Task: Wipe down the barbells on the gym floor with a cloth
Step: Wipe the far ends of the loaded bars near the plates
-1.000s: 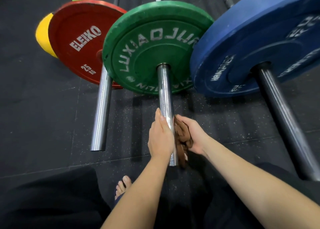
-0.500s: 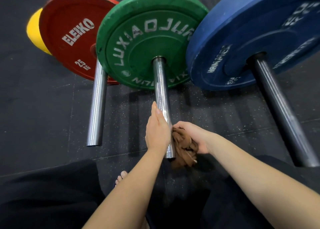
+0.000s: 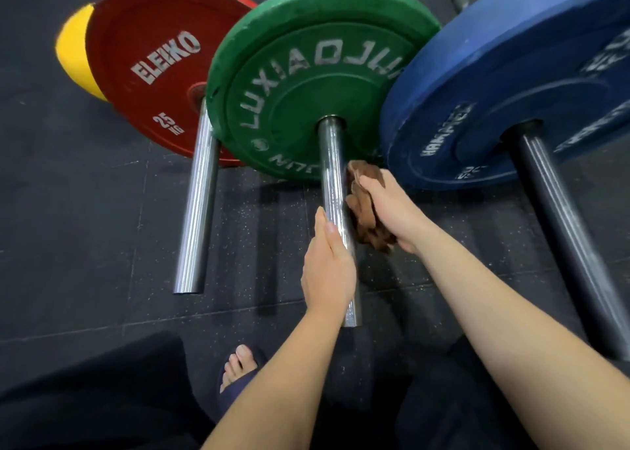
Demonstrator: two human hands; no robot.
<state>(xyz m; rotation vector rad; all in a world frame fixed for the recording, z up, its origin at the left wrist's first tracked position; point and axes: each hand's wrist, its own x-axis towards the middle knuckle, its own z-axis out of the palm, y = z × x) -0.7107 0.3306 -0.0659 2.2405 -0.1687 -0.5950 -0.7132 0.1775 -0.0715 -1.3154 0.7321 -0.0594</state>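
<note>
Three barbell sleeves point toward me on the black gym floor. The middle chrome sleeve [image 3: 332, 170] carries a green plate [image 3: 306, 68]. My left hand [image 3: 327, 265] wraps the near part of this sleeve from the left. My right hand [image 3: 392, 207] grips a bunched brown cloth [image 3: 363, 207] and presses it against the right side of the same sleeve, close to the green plate. The cloth's far tip almost reaches the plate.
A second chrome sleeve [image 3: 197, 211] with a red plate [image 3: 153, 64] and a yellow plate [image 3: 73, 54] lies to the left. A dark sleeve [image 3: 562, 231] with a blue plate [image 3: 511, 74] lies to the right. My sandalled foot [image 3: 238, 368] and dark trousers are near.
My right hand has slid the cloth up the middle sleeve from its near end toward the green plate. My left hand has kept its hold on the near part.
</note>
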